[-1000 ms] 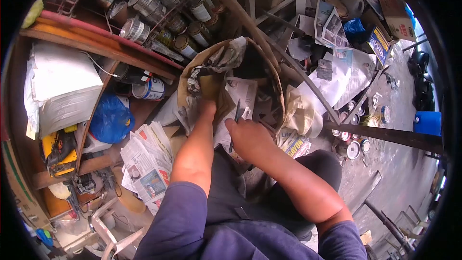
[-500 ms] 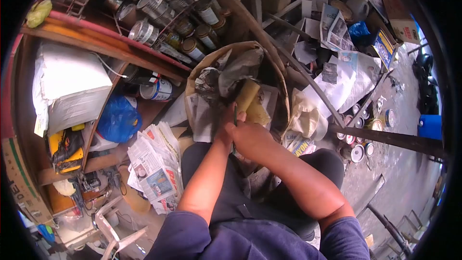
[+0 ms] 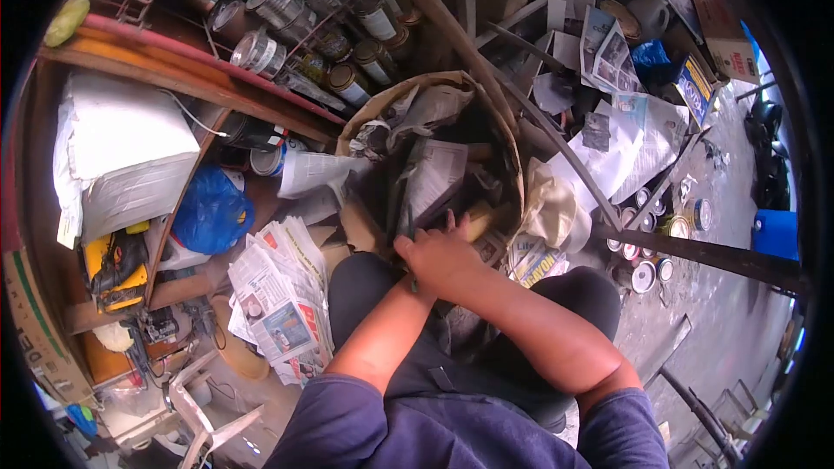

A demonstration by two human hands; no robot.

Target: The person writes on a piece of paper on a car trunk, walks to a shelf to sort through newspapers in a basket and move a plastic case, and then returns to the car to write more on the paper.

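Both hands meet over the mouth of a large brown round-rimmed container (image 3: 519, 156) between my knees. My right hand (image 3: 441, 260) is closed on a thin dark stick-like tool (image 3: 412, 222) whose upper end pokes up beside the thumb; its exact kind does not show. My left hand (image 3: 458, 223) is mostly hidden under the right, its fingers showing at the end of a yellowish roll (image 3: 483, 220). Beyond them inside the container, a folded sheet of newspaper (image 3: 439, 172) leans, with crumpled grey paper (image 3: 430, 108) higher up.
A stack of newspapers (image 3: 282, 304) lies by my left knee. Shelving on the left holds a blue plastic bag (image 3: 213, 213) and a yellow-black tool (image 3: 117, 269). Tins (image 3: 347, 82) crowd a rack ahead. Wooden bars (image 3: 565, 148) cross the right side, near loose papers and paint cans (image 3: 643, 276).
My hands have drawn slightly nearer and lower. The yellowish roll has swung down to the right, baring the folded newspaper inside the container. White paper now juts out past the container's left rim.
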